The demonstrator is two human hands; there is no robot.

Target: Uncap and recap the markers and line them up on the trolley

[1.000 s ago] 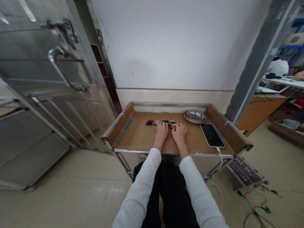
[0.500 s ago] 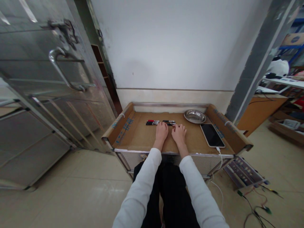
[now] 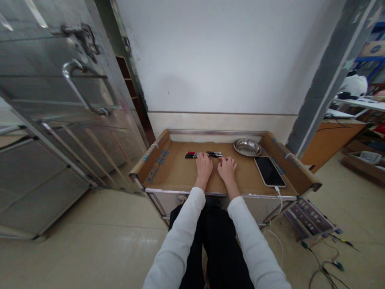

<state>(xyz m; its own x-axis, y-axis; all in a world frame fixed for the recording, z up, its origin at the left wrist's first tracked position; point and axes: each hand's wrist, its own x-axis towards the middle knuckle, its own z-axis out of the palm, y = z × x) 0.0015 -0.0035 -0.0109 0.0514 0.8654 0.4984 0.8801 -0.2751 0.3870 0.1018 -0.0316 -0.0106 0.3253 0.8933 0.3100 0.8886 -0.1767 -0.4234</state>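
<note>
Several marker pens lie side by side on the cardboard, among them a red-capped marker (image 3: pixel 191 153) and a black marker (image 3: pixel 190 157). The fingers of my left hand (image 3: pixel 205 166), close together, reach over the middle of the pens and hide part of them. My right hand (image 3: pixel 227 167) has its fingers curled, with the thumb and forefinger at the right end of a near black pen (image 3: pixel 218 156). Both palms face down. How firmly either hand grips is partly hidden.
A cardboard-lined cart top (image 3: pixel 177 174) with raised sides holds everything. At the back right is a round metal dish (image 3: pixel 247 147); in front of it lies a phone (image 3: pixel 270 171) with a white cable (image 3: pixel 279 196). A wall (image 3: pixel 222 60) stands behind, a metal door (image 3: pixel 60 88) at left.
My left fingers have moved slightly forward, over the far pens. My right hand stays almost in place at the right end. The dish and phone lie as before.
</note>
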